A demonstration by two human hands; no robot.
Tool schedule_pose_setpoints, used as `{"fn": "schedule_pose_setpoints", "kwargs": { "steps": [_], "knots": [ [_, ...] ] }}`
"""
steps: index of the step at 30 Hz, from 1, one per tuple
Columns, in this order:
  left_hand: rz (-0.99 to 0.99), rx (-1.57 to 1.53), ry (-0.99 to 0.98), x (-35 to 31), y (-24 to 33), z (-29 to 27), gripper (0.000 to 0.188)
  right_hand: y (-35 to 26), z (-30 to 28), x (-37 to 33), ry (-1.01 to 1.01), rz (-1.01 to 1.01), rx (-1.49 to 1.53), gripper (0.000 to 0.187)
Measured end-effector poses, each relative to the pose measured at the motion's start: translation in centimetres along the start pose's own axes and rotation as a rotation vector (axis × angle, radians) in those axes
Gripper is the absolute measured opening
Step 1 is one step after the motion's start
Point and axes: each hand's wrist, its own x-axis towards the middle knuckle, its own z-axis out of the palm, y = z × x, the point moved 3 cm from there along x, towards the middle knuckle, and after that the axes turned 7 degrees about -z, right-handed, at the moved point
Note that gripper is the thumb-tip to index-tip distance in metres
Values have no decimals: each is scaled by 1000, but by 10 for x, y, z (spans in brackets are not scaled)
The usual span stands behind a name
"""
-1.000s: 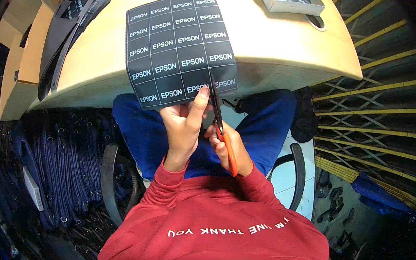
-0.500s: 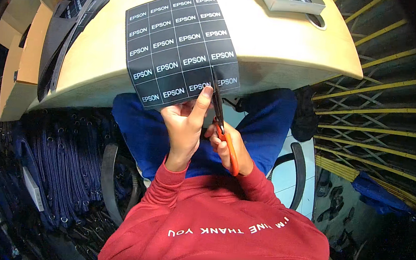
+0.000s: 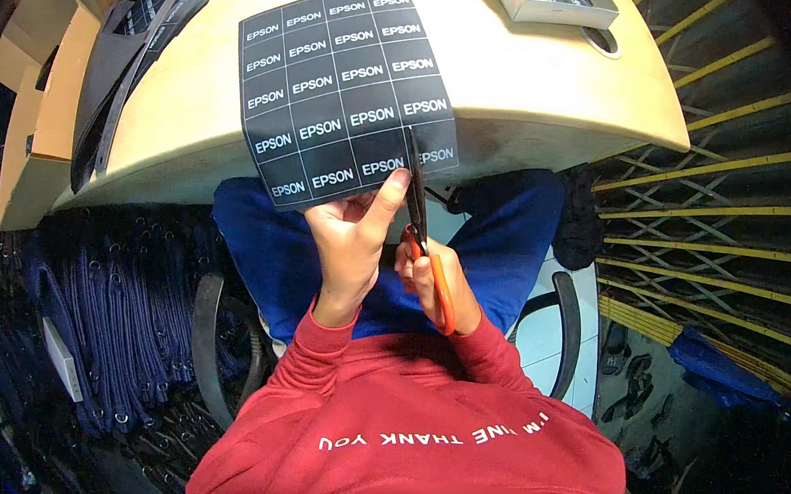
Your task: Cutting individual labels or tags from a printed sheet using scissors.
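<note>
A black sheet [image 3: 346, 59] printed with a grid of white lettering hangs over the near edge of the table. My left hand [image 3: 356, 234] pinches its lower edge, thumb on top and fingers underneath. Scissors with orange handles [image 3: 445, 298] are in my right hand [image 3: 459, 276], to the right of the left hand. Their dark blades [image 3: 417, 188] point away from me and reach into the sheet near its lower right corner, along a grid line between two cells. My left thumb tip lies close beside the blades.
On the pale wooden table [image 3: 523, 79] stands a shallow grey box [image 3: 566, 15] at the far right. Dark printed sheets [image 3: 157, 14] and a cardboard box [image 3: 61, 86] are at the left. Blue straps with metal rings [image 3: 126, 318] hang lower left. A yellow-barred folding gate [image 3: 706, 246] stands at right.
The sheet and my left thumb have shifted very slightly to the right. The scissors' blades look a little closer together; both hands keep their hold.
</note>
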Motion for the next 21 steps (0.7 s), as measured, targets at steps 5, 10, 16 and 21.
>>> {"fn": "schedule_pose_setpoints", "kwargs": {
  "steps": [5, 10, 16, 21],
  "knots": [
    [7, -11, 5, -1, 7, 4, 26, -3, -1, 0, 6, 0, -54, 48],
    [11, -6, 7, -2, 10, 4, 24, -6, -2, -1, 30, -17, -87, 46],
    [-9, 19, 33, -2, 13, 6, 20, -6, -3, 0, 48, -58, -157, 45],
    [-36, 37, 22, -1, 12, 4, 21, -4, -3, 0, 49, -56, -165, 45]
  ]
}}
